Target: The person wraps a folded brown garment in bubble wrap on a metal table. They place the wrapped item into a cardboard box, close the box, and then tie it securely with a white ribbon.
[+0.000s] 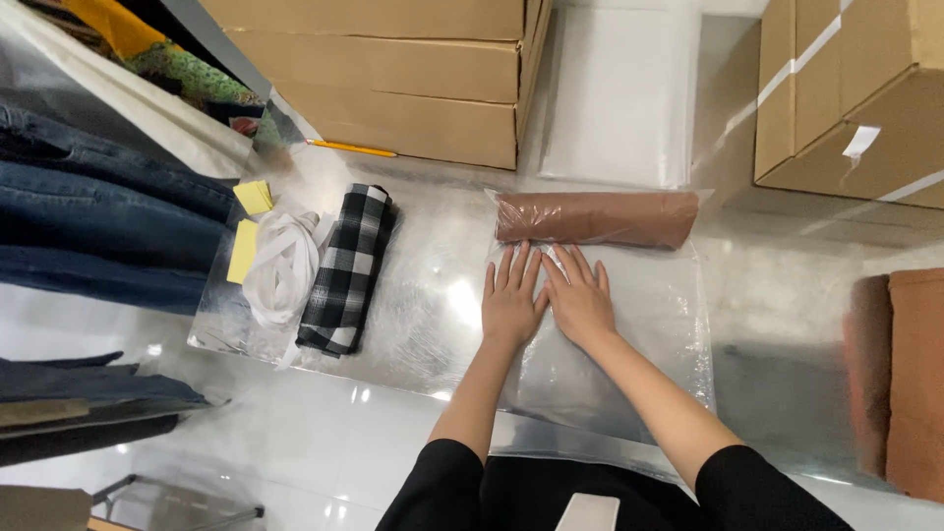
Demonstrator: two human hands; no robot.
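Note:
A rolled brown cloth (596, 218) lies inside the far end of a clear plastic bag (649, 324) on a shiny silver surface. My left hand (513, 295) and my right hand (578, 295) lie flat side by side on the bag, fingers spread, just in front of the roll. Both palms press on the plastic and neither hand grips anything.
A black-and-white checked cloth roll (346, 267), a white strap bundle (280, 265) and yellow notes (253, 197) lie to the left. Stacked jeans (98, 221) sit at far left. Cardboard boxes (413, 79) stand behind, folded brown cloth (910, 379) at right, clear bags (615, 93) at back.

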